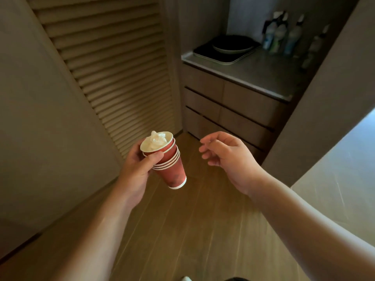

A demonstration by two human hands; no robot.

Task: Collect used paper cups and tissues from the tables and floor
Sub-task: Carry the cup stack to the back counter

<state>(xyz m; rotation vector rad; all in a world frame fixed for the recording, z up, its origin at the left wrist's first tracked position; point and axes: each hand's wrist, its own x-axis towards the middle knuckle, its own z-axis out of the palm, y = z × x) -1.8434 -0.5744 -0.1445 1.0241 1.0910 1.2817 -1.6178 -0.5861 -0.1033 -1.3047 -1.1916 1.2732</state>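
My left hand (140,169) grips stack of red paper cups (169,163), tilted, crumpled tissue (157,138) stuffed in top cup. My right hand (225,153) free beside stack, fingers loosely curled, holds nothing. Collecting seems mostly done (my guess); next move calls for finding bin. No bin visible. Bottles (284,33) on counter (263,72) blurred; dark tray (205,49) there, content unclear.
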